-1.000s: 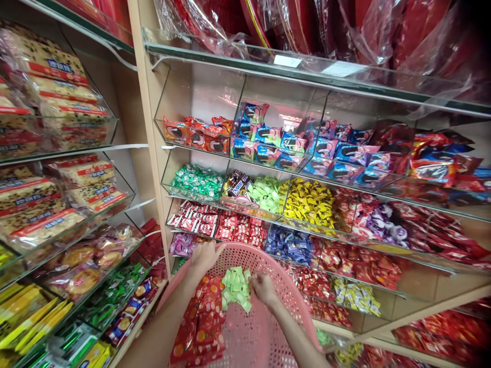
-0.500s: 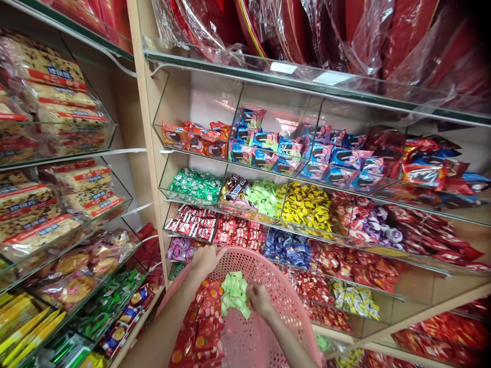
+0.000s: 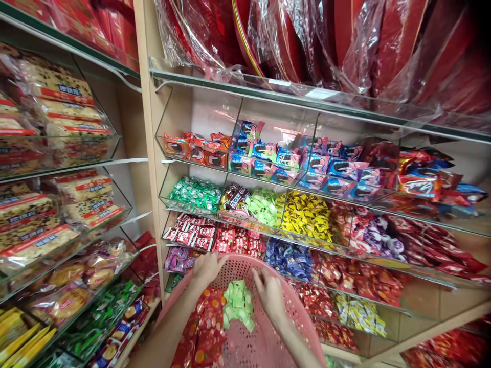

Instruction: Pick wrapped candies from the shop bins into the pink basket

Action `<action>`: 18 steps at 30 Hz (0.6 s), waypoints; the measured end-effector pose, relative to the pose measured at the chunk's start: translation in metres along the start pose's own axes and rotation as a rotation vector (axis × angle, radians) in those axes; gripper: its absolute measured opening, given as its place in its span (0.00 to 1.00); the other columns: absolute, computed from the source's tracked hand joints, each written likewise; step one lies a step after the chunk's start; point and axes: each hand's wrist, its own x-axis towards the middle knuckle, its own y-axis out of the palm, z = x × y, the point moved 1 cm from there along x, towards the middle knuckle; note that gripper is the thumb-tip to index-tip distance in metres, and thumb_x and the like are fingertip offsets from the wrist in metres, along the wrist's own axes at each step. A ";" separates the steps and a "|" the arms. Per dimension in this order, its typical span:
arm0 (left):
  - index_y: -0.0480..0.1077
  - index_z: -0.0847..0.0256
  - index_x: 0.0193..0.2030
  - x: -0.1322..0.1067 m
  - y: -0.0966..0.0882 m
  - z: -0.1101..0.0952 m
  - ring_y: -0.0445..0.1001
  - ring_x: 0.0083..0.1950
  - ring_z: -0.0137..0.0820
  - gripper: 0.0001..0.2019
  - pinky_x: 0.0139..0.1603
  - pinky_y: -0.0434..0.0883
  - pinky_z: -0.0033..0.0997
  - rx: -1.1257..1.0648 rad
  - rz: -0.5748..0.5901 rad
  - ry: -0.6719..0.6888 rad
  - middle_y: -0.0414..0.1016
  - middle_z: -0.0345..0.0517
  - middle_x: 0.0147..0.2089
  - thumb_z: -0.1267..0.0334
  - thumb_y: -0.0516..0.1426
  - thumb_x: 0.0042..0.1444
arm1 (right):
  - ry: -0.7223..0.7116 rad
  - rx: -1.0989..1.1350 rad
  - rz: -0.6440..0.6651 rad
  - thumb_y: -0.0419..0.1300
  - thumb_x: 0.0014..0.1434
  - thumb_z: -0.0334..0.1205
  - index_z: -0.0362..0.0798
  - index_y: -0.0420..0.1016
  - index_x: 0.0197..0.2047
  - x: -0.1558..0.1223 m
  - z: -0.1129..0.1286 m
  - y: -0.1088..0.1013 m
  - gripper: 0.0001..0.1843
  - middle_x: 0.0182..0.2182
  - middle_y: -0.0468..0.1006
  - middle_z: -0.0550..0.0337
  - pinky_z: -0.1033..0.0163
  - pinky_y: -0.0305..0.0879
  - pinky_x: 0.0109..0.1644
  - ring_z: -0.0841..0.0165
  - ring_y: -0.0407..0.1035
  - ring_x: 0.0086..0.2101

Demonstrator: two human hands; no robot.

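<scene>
A pink perforated plastic basket (image 3: 299,312) is in front of me at the bottom of the view. My left hand (image 3: 208,268) is closed over its far rim. Inside lie red patterned packets (image 3: 203,332) on the left, with a small heap of light green wrapped candies (image 3: 238,305) beside them. Just right of that heap, over the basket, is my right hand (image 3: 269,290) with its fingers curled; what they hold, if anything, is hidden.
Clear-fronted shelf bins ahead hold green candies (image 3: 195,194), light green candies (image 3: 264,204), yellow candies (image 3: 307,217) and blue packets (image 3: 289,258). Wrapped biscuits (image 3: 264,151) sit higher up. Bagged pastries (image 3: 57,199) fill the left shelves. A glass shelf (image 3: 291,89) carries red plastic-wrapped items.
My right hand has lifted slightly and shifted right, away from the green candies. The shelves ahead appear a little lower in view. My left hand stays on the rim.
</scene>
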 end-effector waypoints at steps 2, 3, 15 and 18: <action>0.71 0.63 0.43 0.000 0.000 0.000 0.74 0.40 0.45 0.33 0.37 0.67 0.38 0.000 -0.006 0.006 0.76 0.57 0.37 0.41 0.36 0.56 | -0.084 0.005 -0.070 0.45 0.60 0.49 0.47 0.66 0.27 0.023 0.027 -0.032 0.18 0.16 0.66 0.64 0.68 0.49 0.24 0.72 0.58 0.17; 0.71 0.63 0.43 0.000 0.001 0.000 0.74 0.40 0.45 0.33 0.37 0.67 0.38 -0.003 -0.007 0.009 0.76 0.57 0.37 0.41 0.35 0.56 | -0.135 0.001 -0.103 0.45 0.60 0.49 0.47 0.67 0.31 0.036 0.038 -0.047 0.18 0.17 0.67 0.64 0.68 0.50 0.25 0.73 0.59 0.18; 0.70 0.64 0.46 -0.007 -0.005 0.007 0.74 0.41 0.43 0.33 0.38 0.66 0.36 -0.034 0.019 -0.045 0.76 0.59 0.38 0.42 0.36 0.57 | -0.072 -0.228 0.282 0.57 0.53 0.49 0.43 0.73 0.36 0.155 0.061 -0.095 0.16 0.08 0.64 0.67 0.67 0.56 0.26 0.72 0.62 0.14; 0.70 0.65 0.44 -0.008 -0.005 0.006 0.73 0.41 0.43 0.33 0.38 0.66 0.36 -0.025 0.023 -0.054 0.76 0.59 0.38 0.41 0.36 0.57 | 0.038 -0.101 0.439 0.57 0.52 0.51 0.42 0.72 0.34 0.157 0.062 -0.096 0.18 0.07 0.65 0.67 0.68 0.53 0.20 0.74 0.57 0.10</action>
